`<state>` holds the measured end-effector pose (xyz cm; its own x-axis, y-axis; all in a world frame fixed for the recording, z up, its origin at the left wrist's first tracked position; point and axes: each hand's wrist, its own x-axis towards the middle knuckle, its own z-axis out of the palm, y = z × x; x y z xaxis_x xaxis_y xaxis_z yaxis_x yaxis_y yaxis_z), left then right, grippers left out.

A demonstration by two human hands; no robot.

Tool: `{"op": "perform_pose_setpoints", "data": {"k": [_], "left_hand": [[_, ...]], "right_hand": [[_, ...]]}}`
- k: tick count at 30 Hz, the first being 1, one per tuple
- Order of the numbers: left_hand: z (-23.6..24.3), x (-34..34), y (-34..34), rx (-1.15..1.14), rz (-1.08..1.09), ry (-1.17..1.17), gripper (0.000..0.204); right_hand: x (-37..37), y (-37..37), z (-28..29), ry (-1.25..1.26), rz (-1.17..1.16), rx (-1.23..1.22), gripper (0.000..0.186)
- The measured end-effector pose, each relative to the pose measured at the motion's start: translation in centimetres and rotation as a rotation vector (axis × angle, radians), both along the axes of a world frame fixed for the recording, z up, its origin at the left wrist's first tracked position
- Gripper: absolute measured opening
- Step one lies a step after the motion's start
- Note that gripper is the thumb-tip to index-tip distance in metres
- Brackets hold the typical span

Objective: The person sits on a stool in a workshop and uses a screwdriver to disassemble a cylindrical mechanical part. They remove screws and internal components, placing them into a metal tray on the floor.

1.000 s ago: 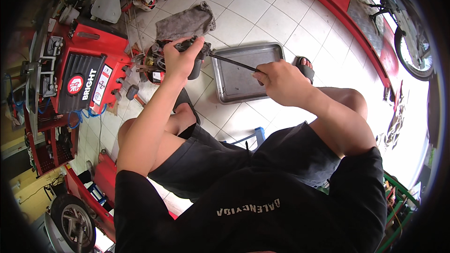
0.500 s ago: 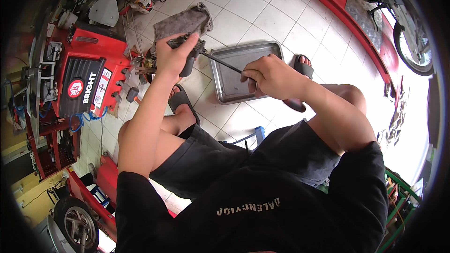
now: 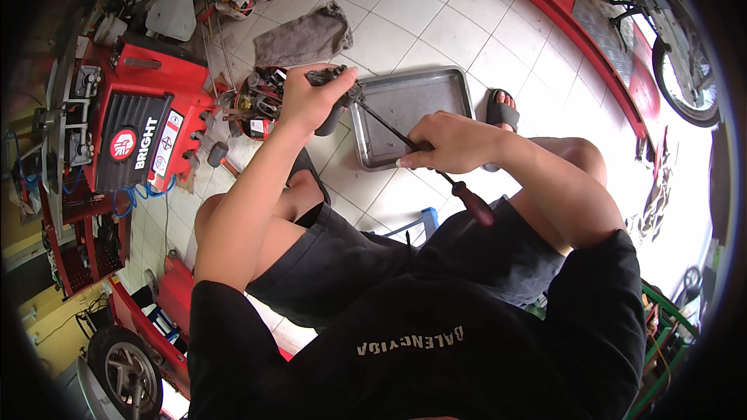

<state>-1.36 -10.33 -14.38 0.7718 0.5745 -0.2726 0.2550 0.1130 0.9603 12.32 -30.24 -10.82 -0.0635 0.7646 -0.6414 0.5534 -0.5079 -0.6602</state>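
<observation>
My left hand (image 3: 310, 101) is closed around a dark, grimy metal part (image 3: 333, 118), thumb on top; its exact kind is hard to make out. Closed fingers of my right hand (image 3: 450, 142) grip a long screwdriver (image 3: 476, 207) around its shaft. The dark red handle sticks out below that hand, toward my thigh. Up and to the left, the thin shaft runs to the part, where its tip is hidden against it. Beneath my hands, a grey metal tray (image 3: 467, 93) rests on the tiled floor. Beyond my left hand lies a crumpled grey cloth (image 3: 303, 35).
Left of my left arm stand a round container (image 3: 250, 105) of tools and a red machine (image 3: 144, 117). A hammer (image 3: 219, 157) lies near them. Part of a blue frame (image 3: 429, 222) shows between my legs. A motorcycle (image 3: 677, 47) stands at the far right.
My left hand and the part have moved right and slightly down. The screwdriver slopes more steeply, and its handle now shows lower, over my shorts. My right hand has shifted slightly.
</observation>
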Motion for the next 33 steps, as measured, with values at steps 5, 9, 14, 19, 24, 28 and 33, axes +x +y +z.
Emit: {"op": "perform_pose_setpoints", "data": {"k": [5, 9, 14, 19, 24, 28, 33], "left_hand": [[-1.1, -0.5, -0.5, 0.067, -0.093, 0.072, 0.029], [-0.7, -0.7, -0.8, 0.112, -0.116, 0.077, 0.030], [-0.5, -0.9, -1.0, 0.089, -0.079, 0.105, 0.029], [-1.5, -0.9, -0.7, 0.155, -0.050, 0.092, 0.029], [-0.9, -0.5, 0.1, 0.098, -0.003, 0.039, 0.025], [-1.2, -0.5, 0.1, 0.074, -0.006, 0.044, 0.025], [-1.5, -0.4, -0.7, 0.118, -0.065, 0.136, 0.030]], "right_hand": [[-0.4, 0.0, -0.3, 0.097, 0.083, -0.201, 0.037], [0.1, -1.4, -1.6, 0.363, -0.094, -0.158, 0.026], [0.4, -0.8, 0.0, 0.165, -0.021, -0.113, 0.019], [0.5, -0.9, -1.0, 0.018, 0.047, 0.063, 0.024], [0.1, -1.2, -0.6, 0.002, -0.037, 0.188, 0.026], [0.2, -0.9, 0.7, 0.013, -0.014, 0.151, 0.030], [0.5, -1.1, -0.3, 0.110, 0.046, 0.060, 0.029]]}}
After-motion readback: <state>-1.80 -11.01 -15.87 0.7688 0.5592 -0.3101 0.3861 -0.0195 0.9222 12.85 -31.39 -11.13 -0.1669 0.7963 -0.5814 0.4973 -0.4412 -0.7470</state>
